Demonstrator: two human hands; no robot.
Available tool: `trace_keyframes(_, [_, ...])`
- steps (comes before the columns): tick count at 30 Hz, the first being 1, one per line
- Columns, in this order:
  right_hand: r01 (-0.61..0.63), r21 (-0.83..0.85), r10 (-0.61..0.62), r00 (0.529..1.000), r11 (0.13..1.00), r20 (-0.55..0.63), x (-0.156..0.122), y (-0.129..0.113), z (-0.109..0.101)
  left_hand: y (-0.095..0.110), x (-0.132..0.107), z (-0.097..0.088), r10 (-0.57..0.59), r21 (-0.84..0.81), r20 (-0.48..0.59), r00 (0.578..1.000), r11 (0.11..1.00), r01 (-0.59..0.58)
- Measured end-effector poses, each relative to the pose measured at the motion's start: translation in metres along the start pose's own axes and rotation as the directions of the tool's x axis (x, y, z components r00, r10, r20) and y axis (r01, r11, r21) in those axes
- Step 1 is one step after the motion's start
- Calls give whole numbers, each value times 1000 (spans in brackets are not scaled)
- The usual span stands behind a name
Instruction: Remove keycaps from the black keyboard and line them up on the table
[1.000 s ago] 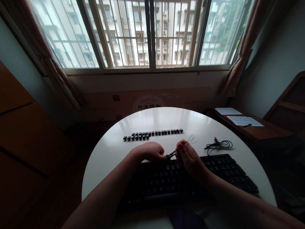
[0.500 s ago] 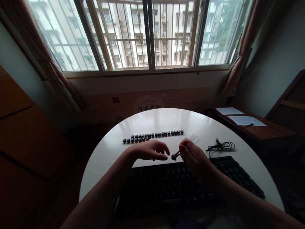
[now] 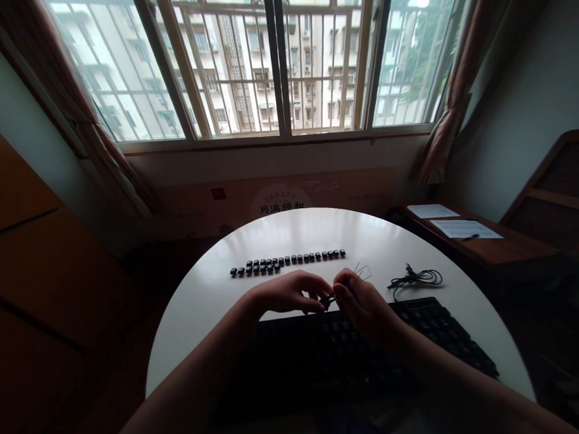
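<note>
In the head view, my right hand [image 3: 361, 300] is closed around a keycap puller [image 3: 363, 272], whose thin wires stick out past the fingers at the upper right. A black keycap [image 3: 326, 302] sits at the puller's other end, pointing left. My left hand [image 3: 299, 294] has its thumb and fingertips around this keycap, partly hiding it. Below both hands lies a black keyboard [image 3: 332, 345], its left part in deep shadow. Beyond the hands, loose black keycaps [image 3: 299, 259] stand in two rows on the white table.
A coiled black cable [image 3: 417, 278] lies right of my right hand, behind the keyboard. The round white table [image 3: 189, 328] has a curved edge. A wooden side table [image 3: 513, 250] with papers [image 3: 465, 228] and a pen stands at the right, below the window [image 3: 279, 65].
My left hand has moved right and its fingers have closed on the keycap at the puller's end. The view has shifted slightly. My right hand keeps its hold on the puller.
</note>
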State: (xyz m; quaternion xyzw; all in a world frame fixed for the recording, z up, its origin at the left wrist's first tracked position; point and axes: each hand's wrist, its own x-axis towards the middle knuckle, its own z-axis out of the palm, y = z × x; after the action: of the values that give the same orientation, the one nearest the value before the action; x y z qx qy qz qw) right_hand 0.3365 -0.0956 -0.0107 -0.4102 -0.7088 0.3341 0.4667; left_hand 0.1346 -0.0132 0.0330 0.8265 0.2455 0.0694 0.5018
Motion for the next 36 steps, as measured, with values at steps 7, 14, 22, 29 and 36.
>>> trace_keyframes(7, [-24,-63,23,1000,998,-15,1,-2,-1,-5,3,0,3,-39,-7,1000,999,-3])
trace_keyframes(14, [-71,-115,62,994,991,-86,4,5,-3,-10,5,2,-11,-80,-76,997,997,5])
trace_keyframes(22, [-99,-90,87,988,991,-125,4,5,-5,-14,4,-7,-6,-10,-318,948,1000,3])
trace_keyframes(29, [-94,-71,86,991,993,-104,3,5,-4,-22,-3,-26,27,-4,-652,758,999,-39])
trace_keyframes(36, [-96,-83,87,991,992,-100,3,5,-4,-48,-3,-42,-3,-131,-806,592,976,-174])
